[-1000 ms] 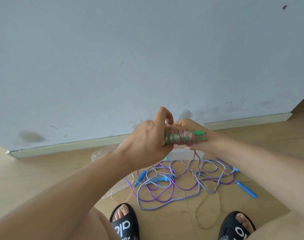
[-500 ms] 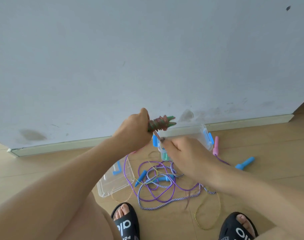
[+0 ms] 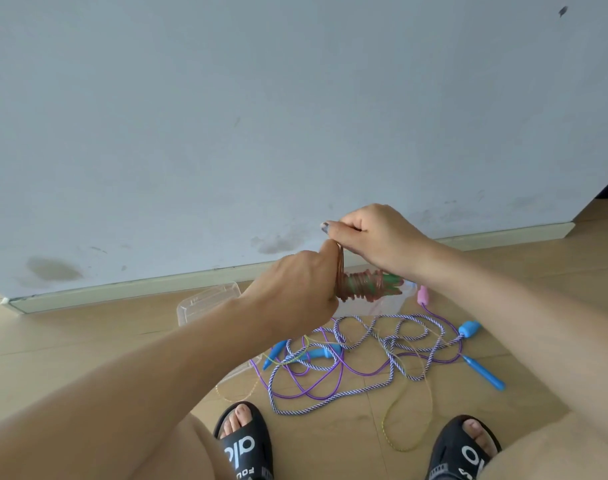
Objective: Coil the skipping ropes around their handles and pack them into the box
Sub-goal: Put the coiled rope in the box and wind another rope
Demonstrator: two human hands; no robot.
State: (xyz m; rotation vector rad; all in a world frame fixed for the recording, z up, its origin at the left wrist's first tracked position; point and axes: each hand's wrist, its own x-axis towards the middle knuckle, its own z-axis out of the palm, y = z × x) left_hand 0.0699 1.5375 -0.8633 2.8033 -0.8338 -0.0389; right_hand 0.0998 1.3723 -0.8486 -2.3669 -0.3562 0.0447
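Purple-and-white braided ropes [image 3: 358, 362]: tangled on the wooden floor [image 3: 88, 344], near two black slides
Left hand [image 3: 295, 292]: fingers clenched round green handles wrapped in pinkish-red cord [image 3: 364, 289]
Right hand [image 3: 375, 237]: fingertips pinching the cord's loop above the bundle
Clear plastic box [image 3: 209, 301]: behind, by the wall

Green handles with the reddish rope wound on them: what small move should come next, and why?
Probably the right hand should lay the loop it pinches down over the green handles and pull it snug. The reddish rope is nearly all wound on them, the left hand grips the bundle, and one loop stands up by the left thumb. The clear box lies below.
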